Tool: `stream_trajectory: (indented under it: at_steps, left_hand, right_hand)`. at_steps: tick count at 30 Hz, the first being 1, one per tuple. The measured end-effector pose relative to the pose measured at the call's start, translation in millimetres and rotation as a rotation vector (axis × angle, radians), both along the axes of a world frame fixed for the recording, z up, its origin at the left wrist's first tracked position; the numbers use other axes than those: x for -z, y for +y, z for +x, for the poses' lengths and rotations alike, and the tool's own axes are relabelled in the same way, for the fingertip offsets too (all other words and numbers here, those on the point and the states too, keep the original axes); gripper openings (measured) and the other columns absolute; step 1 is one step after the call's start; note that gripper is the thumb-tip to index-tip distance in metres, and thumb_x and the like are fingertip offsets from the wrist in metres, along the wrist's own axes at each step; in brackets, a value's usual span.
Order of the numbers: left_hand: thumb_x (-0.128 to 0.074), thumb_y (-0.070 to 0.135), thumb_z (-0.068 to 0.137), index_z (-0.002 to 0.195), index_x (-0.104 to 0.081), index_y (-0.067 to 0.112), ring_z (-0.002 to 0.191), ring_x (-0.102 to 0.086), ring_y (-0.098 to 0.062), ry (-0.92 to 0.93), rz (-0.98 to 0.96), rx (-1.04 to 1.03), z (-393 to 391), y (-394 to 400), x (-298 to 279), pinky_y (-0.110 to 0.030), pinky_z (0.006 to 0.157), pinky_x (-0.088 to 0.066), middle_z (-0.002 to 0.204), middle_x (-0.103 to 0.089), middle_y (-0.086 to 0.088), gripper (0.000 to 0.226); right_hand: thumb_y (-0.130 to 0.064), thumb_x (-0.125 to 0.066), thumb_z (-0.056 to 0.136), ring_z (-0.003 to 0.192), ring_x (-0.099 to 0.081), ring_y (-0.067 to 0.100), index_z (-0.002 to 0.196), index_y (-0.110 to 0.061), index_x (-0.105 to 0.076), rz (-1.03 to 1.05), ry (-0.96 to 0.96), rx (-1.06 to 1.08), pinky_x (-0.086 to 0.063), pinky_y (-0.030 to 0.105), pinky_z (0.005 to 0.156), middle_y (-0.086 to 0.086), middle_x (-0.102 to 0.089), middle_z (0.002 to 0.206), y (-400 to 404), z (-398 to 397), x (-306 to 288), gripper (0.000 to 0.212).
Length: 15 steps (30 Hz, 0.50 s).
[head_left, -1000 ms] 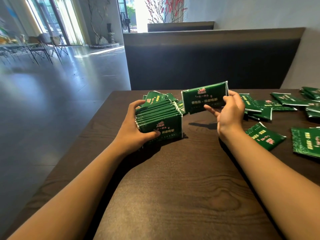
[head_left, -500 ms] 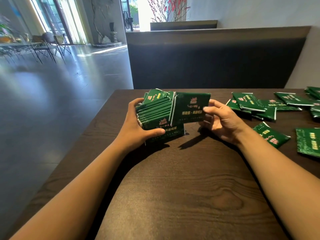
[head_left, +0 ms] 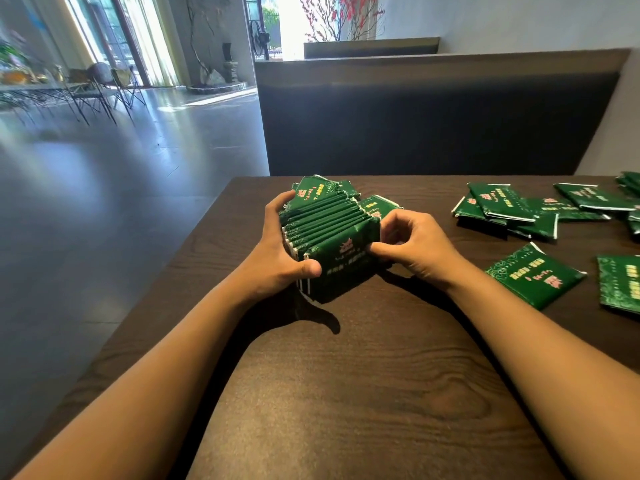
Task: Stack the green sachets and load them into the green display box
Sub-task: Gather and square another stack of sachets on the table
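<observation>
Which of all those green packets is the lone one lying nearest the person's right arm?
Start at the dark wooden table and follow the right hand outward. Just past that wrist lies a single green sachet, flat and turned at an angle. Unlike the overlapping pile farther back, it touches no other sachet.

– What's near the table's (head_left: 346,410) far edge?
– A stack of green sachets (head_left: 329,230) standing on edge, the left hand (head_left: 277,265) curled round its left end, thumb on the front sachet.
– And the right hand (head_left: 415,247)?
– It holds the stack's right end, thumb on the front face.
– Anything else?
– Loose sachets (head_left: 502,206) lie toward the far right corner, one sachet (head_left: 535,278) apart at the right edge.
</observation>
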<state>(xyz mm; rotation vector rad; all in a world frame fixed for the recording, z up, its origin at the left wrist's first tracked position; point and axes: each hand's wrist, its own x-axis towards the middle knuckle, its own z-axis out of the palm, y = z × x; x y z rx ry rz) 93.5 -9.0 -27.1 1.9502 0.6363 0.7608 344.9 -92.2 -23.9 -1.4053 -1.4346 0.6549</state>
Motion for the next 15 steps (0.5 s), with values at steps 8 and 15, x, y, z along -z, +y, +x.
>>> stream_trajectory:
  at_steps: [8, 15]
  left_hand:
    - [-0.09, 0.01, 0.076, 0.147, -0.024, 0.037, 0.128, -0.059, -0.012, 0.038, 0.118, -0.067, 2.1, -1.5, 0.4, -0.039, 0.109, -0.051, 0.142, -0.047, 0.004, 0.101]
    - [-0.094, 0.021, 0.07, 0.149, -0.022, 0.045, 0.129, -0.057, -0.004, 0.088, 0.024, 0.079, -1.6, -4.9, -4.9, -0.035, 0.111, -0.049, 0.146, -0.044, 0.01, 0.108]
  right_hand:
    - [-0.04, -0.081, 0.08, 0.115, -0.063, 0.025, 0.128, -0.035, -0.052, -0.149, 0.259, -0.098, -0.06, 0.043, 0.085, 0.005, -0.053, 0.13, -4.0, -2.4, -11.1, 0.056]
    - [-0.079, -0.041, 0.089, 0.127, -0.059, 0.018, 0.139, -0.039, -0.049, -0.1, 0.347, -0.067, -0.041, 0.049, 0.112, -0.004, -0.063, 0.135, 2.3, -39.2, -5.0, 0.064]
